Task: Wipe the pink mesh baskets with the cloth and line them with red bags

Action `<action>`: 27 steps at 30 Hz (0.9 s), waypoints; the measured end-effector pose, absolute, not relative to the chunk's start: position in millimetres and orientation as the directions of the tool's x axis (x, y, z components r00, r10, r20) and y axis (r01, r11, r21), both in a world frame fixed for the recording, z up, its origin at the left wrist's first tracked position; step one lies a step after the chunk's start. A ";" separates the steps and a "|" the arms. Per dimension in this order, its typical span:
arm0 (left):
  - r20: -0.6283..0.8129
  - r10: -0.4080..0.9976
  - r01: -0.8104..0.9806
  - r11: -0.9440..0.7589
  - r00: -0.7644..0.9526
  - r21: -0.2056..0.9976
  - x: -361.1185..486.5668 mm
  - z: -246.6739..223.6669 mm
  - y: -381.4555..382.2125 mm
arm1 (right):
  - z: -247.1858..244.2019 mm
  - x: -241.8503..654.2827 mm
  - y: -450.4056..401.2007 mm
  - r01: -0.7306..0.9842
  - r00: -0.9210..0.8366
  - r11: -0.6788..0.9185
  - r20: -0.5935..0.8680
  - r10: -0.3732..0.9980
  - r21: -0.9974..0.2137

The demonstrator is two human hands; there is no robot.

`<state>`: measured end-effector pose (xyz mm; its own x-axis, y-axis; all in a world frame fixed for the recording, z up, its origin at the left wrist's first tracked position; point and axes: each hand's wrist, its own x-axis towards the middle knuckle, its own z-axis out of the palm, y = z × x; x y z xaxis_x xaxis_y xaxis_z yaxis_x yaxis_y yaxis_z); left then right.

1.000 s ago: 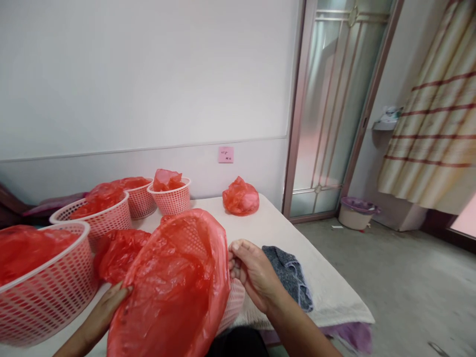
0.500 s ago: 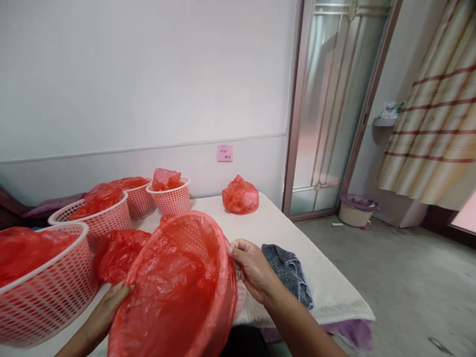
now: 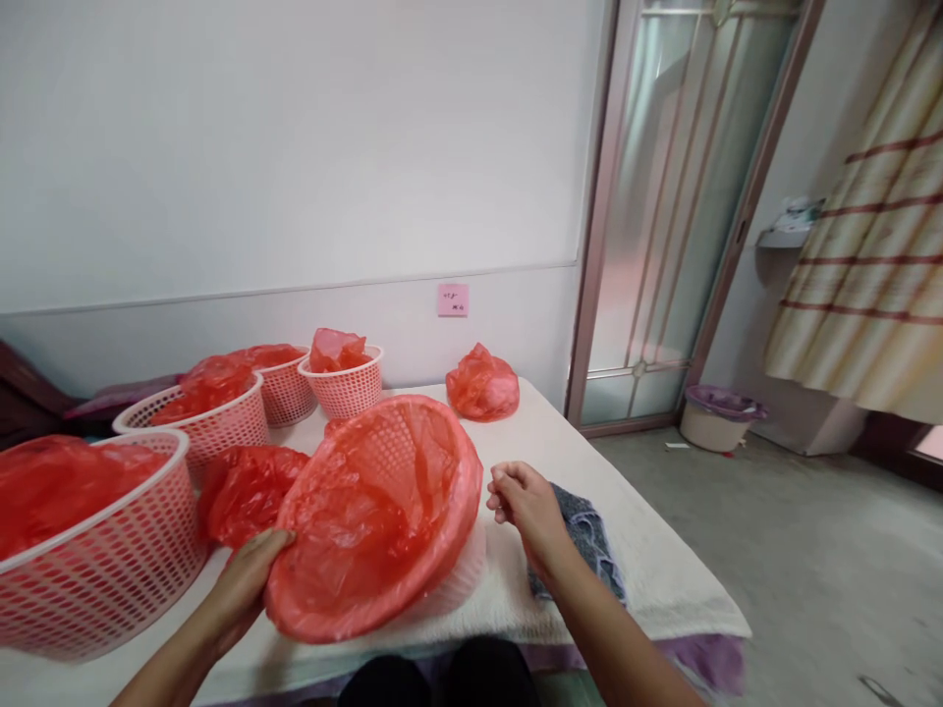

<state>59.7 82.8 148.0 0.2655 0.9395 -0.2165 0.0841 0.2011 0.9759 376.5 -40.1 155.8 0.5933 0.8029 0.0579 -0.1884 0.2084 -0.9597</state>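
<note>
A white mesh basket stands tilted on the white-covered table, a red plastic bag spread inside it and folded over its rim. My left hand grips the lined rim at the left. Just off the right side of the rim is my right hand, its fingers pressed together; I cannot make out anything between them. Behind the left side of the basket lies a crumpled red bag. A grey cloth lies partly hidden behind my right forearm.
Several white baskets holding red bags stand along the left and back left. A red bundle rests near the wall, below a pink note. The table's edge slopes down at right; a lined bin stands on the floor.
My right hand has let go of the rim and moved slightly right. The lined basket has been lowered and turned, its opening now tipped more upward. The view has shifted slightly.
</note>
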 end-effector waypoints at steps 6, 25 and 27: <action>-0.253 0.928 0.007 0.261 0.274 0.965 79.7 151.2 80.7 | 157.3 371.8 -64.3 0.035 0.658 0.269 0.225 0.719 -0.962; -0.211 0.929 0.094 0.191 0.305 0.977 119.4 167.1 64.0 | 139.0 417.8 -27.4 -0.627 0.388 0.189 -0.092 0.917 -0.756; -0.216 0.929 0.090 0.198 0.302 0.976 119.6 167.4 65.2 | 133.1 417.6 -23.3 -0.646 0.379 0.188 -0.097 0.920 -0.740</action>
<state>119.6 65.2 167.4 0.3020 0.9285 -0.2160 0.0902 0.1978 0.9761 417.6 -23.3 133.1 0.3794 0.9201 -0.0971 -0.6460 0.1883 -0.7398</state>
